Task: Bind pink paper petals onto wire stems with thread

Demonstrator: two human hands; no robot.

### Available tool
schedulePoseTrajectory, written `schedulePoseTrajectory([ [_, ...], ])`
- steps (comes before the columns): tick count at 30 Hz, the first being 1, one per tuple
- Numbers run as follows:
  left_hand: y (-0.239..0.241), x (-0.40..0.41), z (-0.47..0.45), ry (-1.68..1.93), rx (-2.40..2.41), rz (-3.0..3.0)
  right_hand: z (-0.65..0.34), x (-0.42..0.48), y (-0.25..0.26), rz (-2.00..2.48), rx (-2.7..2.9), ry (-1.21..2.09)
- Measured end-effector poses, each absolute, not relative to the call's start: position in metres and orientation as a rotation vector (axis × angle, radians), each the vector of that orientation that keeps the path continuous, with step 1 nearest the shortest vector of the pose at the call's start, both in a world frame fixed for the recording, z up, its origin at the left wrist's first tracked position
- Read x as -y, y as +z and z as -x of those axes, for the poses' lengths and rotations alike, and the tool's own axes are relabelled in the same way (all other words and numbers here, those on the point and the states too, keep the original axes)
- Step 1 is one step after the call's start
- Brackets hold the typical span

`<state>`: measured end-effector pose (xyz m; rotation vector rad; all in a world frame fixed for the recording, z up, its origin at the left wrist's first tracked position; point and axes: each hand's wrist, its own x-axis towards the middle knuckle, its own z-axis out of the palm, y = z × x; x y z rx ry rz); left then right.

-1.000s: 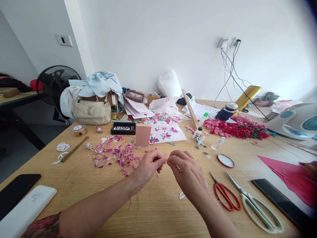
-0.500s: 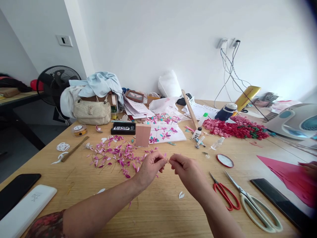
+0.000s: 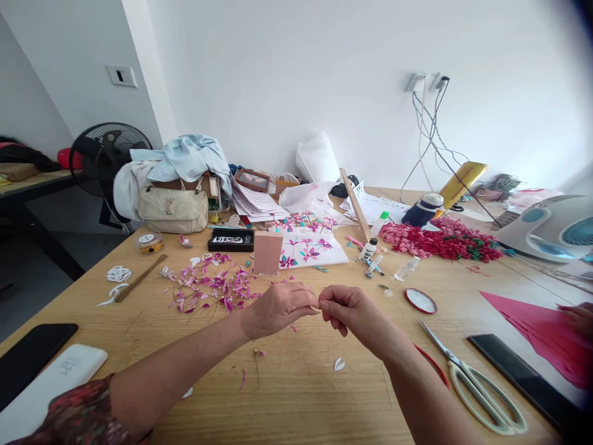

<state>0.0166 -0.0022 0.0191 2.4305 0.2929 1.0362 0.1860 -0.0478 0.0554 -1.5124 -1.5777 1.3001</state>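
Above the wooden table, my left hand (image 3: 281, 308) and my right hand (image 3: 348, 309) meet fingertip to fingertip. Both are closed in a pinch, and whatever sits between the fingers is too small to name. Behind my left hand spreads a loose pile of pink-purple petals on thin stems (image 3: 217, 285). A small wooden block (image 3: 267, 254) stands upright beyond it, beside a white cloth with magenta and teal flowers (image 3: 315, 250). Two white petal-shaped pieces (image 3: 340, 364) lie in front of my right hand. My right forearm covers most of the red-handled scissors (image 3: 435, 361).
Large pale-handled scissors (image 3: 486, 395) and a long black object (image 3: 514, 368) lie at the right. Another person's hand (image 3: 579, 316) rests on pink sheets (image 3: 537, 334). A glue bottle (image 3: 368, 250) and round dish (image 3: 420, 301) stand mid-right. A white power bank (image 3: 65, 383) lies left.
My left hand has turned, its fingers now straighter and lying flatter toward the right fingertips. My right forearm has shifted right, over the red-handled scissors. Both hands stay pinched together.
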Motion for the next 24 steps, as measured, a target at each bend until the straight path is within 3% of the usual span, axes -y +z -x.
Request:
schedulePoseTrajectory([
  [14, 0.011, -0.002, -0.019, 1.165, -0.404, -2.791, -0.175, 0.05, 0.049, 1.69, 1.725, 0.96],
  [24, 0.014, 0.0, -0.011, 1.003, -0.552, -2.499, -0.176, 0.049, 0.05, 1.685, 1.721, 0.981],
])
